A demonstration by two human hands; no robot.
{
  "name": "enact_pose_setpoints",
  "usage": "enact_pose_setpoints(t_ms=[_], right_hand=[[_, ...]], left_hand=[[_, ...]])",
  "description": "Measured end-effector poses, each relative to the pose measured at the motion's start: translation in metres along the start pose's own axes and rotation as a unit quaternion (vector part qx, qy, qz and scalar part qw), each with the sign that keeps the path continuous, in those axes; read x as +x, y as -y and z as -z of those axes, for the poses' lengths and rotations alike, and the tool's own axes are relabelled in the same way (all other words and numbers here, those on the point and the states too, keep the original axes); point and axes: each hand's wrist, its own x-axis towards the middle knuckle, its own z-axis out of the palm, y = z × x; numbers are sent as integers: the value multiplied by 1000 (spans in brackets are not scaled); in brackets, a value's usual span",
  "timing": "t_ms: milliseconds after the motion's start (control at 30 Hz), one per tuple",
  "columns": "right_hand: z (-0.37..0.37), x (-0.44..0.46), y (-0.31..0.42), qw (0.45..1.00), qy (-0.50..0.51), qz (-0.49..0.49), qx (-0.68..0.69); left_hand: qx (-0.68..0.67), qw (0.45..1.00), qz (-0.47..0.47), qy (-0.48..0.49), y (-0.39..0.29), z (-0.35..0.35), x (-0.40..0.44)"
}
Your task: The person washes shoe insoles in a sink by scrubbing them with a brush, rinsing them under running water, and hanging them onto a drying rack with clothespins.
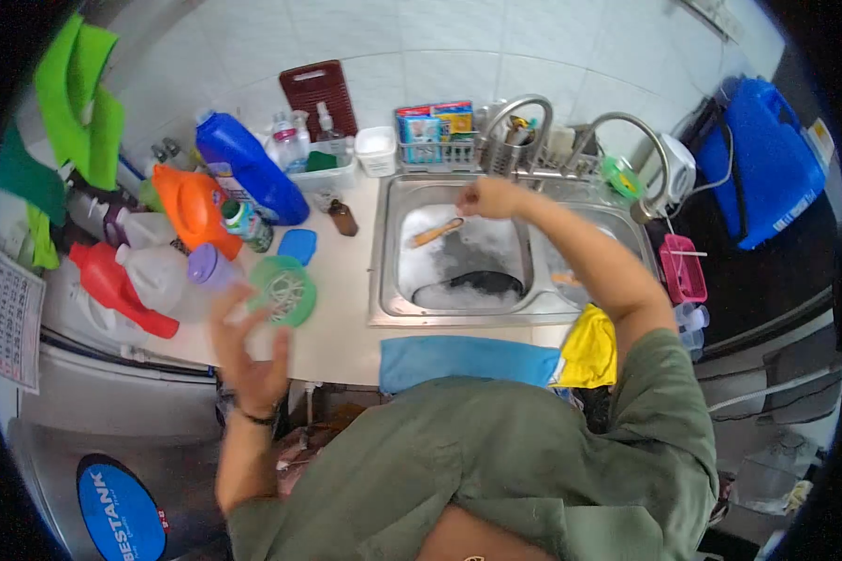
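My left hand [251, 351] hovers at the counter's front edge, blurred by motion, its fingers spread and nothing seen in them. Just beyond it sits a green round tub [283, 292] with whitish strands inside. My right hand [485, 198] is over the back of the left sink basin [390, 252], fingers curled together; what they hold, if anything, is hidden. Just below those fingertips a wooden handle [437, 233] lies among white suds. A dark, curved object [482, 282] shows partly under the foamy water.
Bottles crowd the left counter, among them a blue jug [243, 164], an orange bottle [192, 208] and a red bottle [122, 290]. Two curved faucets [530, 101] rise behind the sink. A blue cloth [468, 363] and yellow cloth [589, 348] hang at the front edge.
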Motion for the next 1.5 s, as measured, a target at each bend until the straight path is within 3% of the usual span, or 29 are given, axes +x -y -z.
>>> enact_pose_setpoints(t_ms=[100,200,267,333,400,433,533,633,667,700,767,800,833,867,900,933,1000,1033,1100,1133,1167,1200,1267,1333,1400,1433,1500], right_hand=[[-86,-17,-73,993,51,-102,-31],[-146,-29,-90,978,114,-148,-90],[-195,-33,-103,975,39,-216,-37],[-205,-33,-105,969,60,-238,-33],[-206,-23,-101,958,181,-208,-79],[-199,-18,-93,975,122,-158,-99],[-129,-1,-61,983,87,0,-164],[-85,24,-54,982,103,103,-120],[-86,40,-64,993,94,68,1],[-90,61,-81,989,84,31,119],[-101,94,-110,937,63,-76,336],[-111,99,-112,970,24,-46,236],[-125,100,-109,991,-18,-16,133],[-137,101,-108,998,-62,13,27],[-153,106,-107,1000,-18,-10,3],[-162,97,-104,995,-52,41,-70],[-174,91,-103,993,66,-8,-101],[-196,89,-114,995,44,-38,-85],[-252,97,-146,994,1,-90,-58],[-239,89,-141,987,6,-161,-1],[-224,79,-134,972,12,-230,56],[-211,71,-127,949,17,-296,110],[-210,62,-126,927,-23,-293,235],[-193,52,-112,916,-92,-272,281],[-178,27,-85,918,-183,-243,255],[-179,15,-75,935,-179,-212,219],[-185,-9,-56,963,-169,-151,147]], left_hand=[[-151,975,135,95,-24,-97,-36],[-209,947,145,197,-27,-174,-52],[-229,924,121,281,-27,-213,-45],[-220,902,85,362,-24,-252,-36],[-176,893,105,400,-21,-287,-33],[-153,888,114,417,-17,-302,-31],[-191,859,210,426,-7,-339,-26],[-308,816,284,398,-6,-370,-24],[-355,791,315,387,1,-381,-30],[-401,719,440,359,-1,-382,-30],[-387,666,542,336,17,-397,-51],[-379,636,589,323,23,-403,-60],[-331,668,604,280,23,-402,-64],[-272,659,635,297,29,-401,-62],[-210,645,663,318,33,-396,-59],[-149,627,684,341,36,-394,-59],[-177,640,709,239,56,-418,-95],[-84,688,673,259,59,-427,-96],[-165,650,696,257,40,-415,-60],[-204,628,708,251,35,-410,-46],[-124,671,658,319,44,-415,-49],[-152,640,692,296,52,-425,-57],[-208,574,753,245,64,-442,-70],[-376,449,780,219,60,-437,-49],[-562,316,751,144,78,-449,-66],[-637,252,717,128,73,-445,-55],[-691,244,671,115,59,-429,-30]])
